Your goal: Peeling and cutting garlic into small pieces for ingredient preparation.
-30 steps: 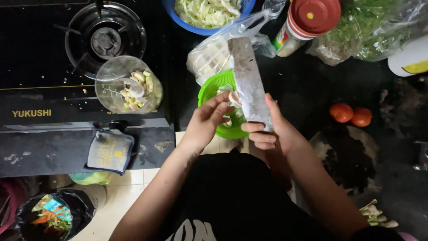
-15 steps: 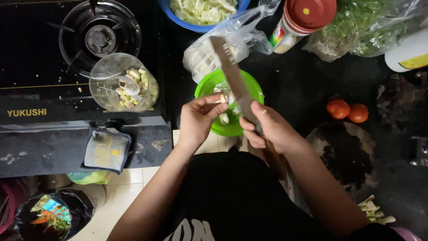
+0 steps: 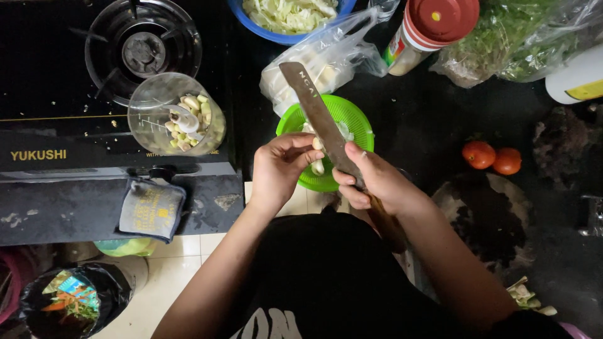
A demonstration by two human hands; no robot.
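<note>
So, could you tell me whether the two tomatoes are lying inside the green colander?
No, the tomatoes lie on the dark counter, right of the green colander.

Two tomatoes (image 3: 492, 157), one cleaver (image 3: 319, 116), one green strainer (image 3: 352, 119), one blue bowl (image 3: 264, 28).

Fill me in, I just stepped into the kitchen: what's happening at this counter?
A person stands at a dark counter, working over a green colander. The right hand grips a large cleaver by its handle, blade angled up and away. The left hand pinches a small pale piece, perhaps garlic, against the blade. On the gas stove sits a clear chopper bowl of pale chunks. Two tomatoes lie to the right.
</note>
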